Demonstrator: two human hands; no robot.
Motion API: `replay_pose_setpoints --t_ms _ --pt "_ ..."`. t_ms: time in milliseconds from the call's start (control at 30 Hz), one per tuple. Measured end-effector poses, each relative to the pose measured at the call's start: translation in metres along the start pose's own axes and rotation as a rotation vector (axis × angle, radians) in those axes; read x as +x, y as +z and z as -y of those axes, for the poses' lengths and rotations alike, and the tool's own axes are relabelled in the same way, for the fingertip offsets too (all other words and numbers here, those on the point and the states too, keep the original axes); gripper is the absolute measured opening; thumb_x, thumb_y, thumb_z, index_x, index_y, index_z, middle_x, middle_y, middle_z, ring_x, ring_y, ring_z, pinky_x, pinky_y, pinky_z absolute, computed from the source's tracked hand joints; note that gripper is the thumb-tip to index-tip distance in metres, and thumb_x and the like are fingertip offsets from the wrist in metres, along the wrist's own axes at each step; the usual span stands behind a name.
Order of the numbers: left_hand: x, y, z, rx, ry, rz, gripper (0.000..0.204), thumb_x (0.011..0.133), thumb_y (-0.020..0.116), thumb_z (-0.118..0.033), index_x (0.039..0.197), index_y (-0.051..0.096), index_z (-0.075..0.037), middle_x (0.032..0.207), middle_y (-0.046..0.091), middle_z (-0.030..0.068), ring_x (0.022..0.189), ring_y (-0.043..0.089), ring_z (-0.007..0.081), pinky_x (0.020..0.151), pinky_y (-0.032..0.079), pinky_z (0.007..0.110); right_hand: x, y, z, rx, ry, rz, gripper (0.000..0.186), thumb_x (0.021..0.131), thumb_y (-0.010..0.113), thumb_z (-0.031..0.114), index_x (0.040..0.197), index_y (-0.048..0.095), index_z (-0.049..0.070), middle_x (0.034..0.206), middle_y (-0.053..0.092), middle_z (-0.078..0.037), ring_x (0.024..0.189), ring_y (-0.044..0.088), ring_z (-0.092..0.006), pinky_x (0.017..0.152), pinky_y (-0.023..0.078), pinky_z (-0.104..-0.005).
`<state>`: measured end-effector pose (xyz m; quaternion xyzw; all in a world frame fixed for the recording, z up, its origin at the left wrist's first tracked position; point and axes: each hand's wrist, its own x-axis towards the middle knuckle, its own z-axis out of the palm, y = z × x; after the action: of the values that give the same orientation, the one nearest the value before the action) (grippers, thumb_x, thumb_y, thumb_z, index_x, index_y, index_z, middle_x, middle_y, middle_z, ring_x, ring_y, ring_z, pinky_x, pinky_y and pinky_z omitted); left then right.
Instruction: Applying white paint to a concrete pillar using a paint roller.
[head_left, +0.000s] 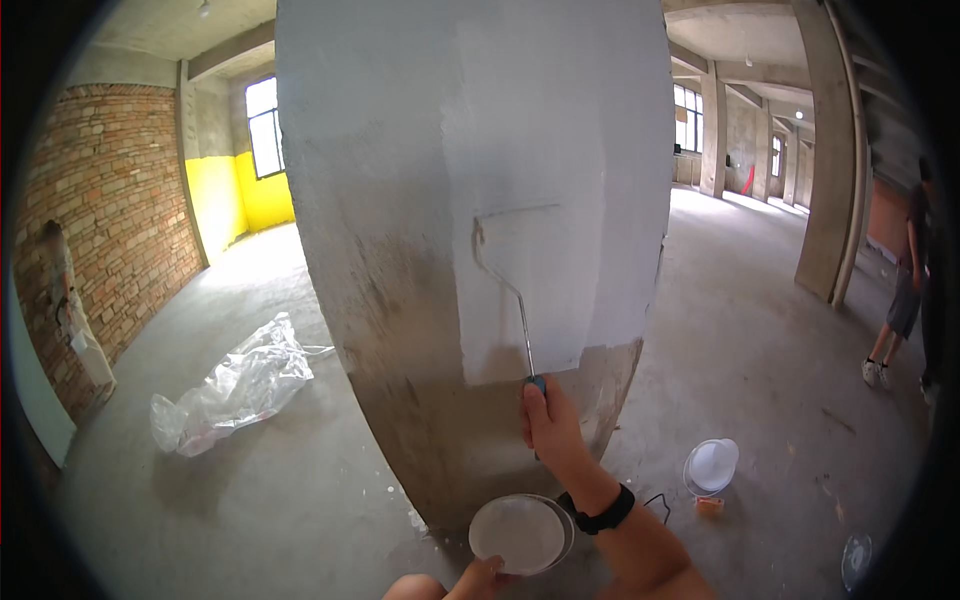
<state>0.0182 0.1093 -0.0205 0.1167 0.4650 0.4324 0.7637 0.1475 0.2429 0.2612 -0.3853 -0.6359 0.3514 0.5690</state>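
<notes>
My right hand (548,425) grips the blue handle of a paint roller (523,325) whose long metal frame reaches up to the column (370,150), the roller head lying against a band of fresh white paint. The column's lower part is bare, mottled grey-brown. At the bottom centre my left hand (480,578) holds a round white container (515,530) by its near rim, below the roller and in front of the column's base.
Crumpled clear plastic (235,390) lies on the floor (740,330) at left. At right are a white bucket (712,465), an orange object (709,507) and a clear lid (856,560). A person (905,280) stands at far right, near concrete pillars (820,200).
</notes>
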Motion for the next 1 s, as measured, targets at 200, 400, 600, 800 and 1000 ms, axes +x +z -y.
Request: replay_pose_setpoints --t_ms 200,400,600,800,1000 --pt "-0.010 0.018 -0.006 -0.034 0.009 -0.070 0.052 0.078 0.047 0.000 0.126 0.028 0.009 0.124 0.043 0.0203 0.110 0.050 0.0387 0.087 0.052 0.049 -0.042 -0.002 -0.028 0.048 0.149 0.032 0.023 0.094 0.045 0.022 0.082 0.046 0.003 0.058 0.047 -0.004 0.051 0.046 -0.0139 0.049 0.038 -0.0321" --pt "-0.017 0.022 -0.005 0.003 0.033 -0.094 0.046 0.079 0.047 -0.001 0.122 0.034 0.009 0.120 0.046 0.0199 0.110 0.050 0.0389 0.087 0.052 0.049 -0.077 -0.005 -0.059 -0.018 0.213 0.071 0.023 0.093 0.046 0.023 0.086 0.048 0.001 0.061 0.052 -0.008 0.054 0.052 -0.0207 0.052 0.040 -0.0346" --pt "-0.019 0.019 -0.004 -0.087 0.011 0.049 0.062 0.076 0.046 0.000 0.134 0.026 -0.006 0.125 0.042 0.0149 0.110 0.050 0.0351 0.080 0.055 0.046 -0.104 -0.005 -0.082 -0.041 0.246 0.075 0.023 0.095 0.045 0.025 0.089 0.048 0.003 0.064 0.051 -0.006 0.054 0.049 -0.0179 0.049 0.039 -0.0302" --pt "-0.033 0.028 -0.009 0.005 0.036 -0.001 0.059 0.077 0.045 -0.002 0.134 0.028 -0.004 0.127 0.042 0.0147 0.113 0.049 0.0338 0.084 0.053 0.046 -0.118 -0.005 -0.090 -0.052 0.287 0.086 0.023 0.095 0.045 0.026 0.090 0.049 0.004 0.066 0.052 -0.008 0.056 0.049 -0.0207 0.050 0.039 -0.0316" --pt "-0.038 0.029 -0.008 0.015 0.079 0.002 0.052 0.081 0.050 -0.006 0.129 0.031 0.005 0.123 0.045 0.0189 0.108 0.052 0.0371 0.085 0.052 0.046 -0.132 -0.004 -0.102 -0.098 0.295 0.083 0.024 0.094 0.046 0.027 0.089 0.049 0.004 0.066 0.052 -0.007 0.056 0.049 -0.0210 0.050 0.039 -0.0319"
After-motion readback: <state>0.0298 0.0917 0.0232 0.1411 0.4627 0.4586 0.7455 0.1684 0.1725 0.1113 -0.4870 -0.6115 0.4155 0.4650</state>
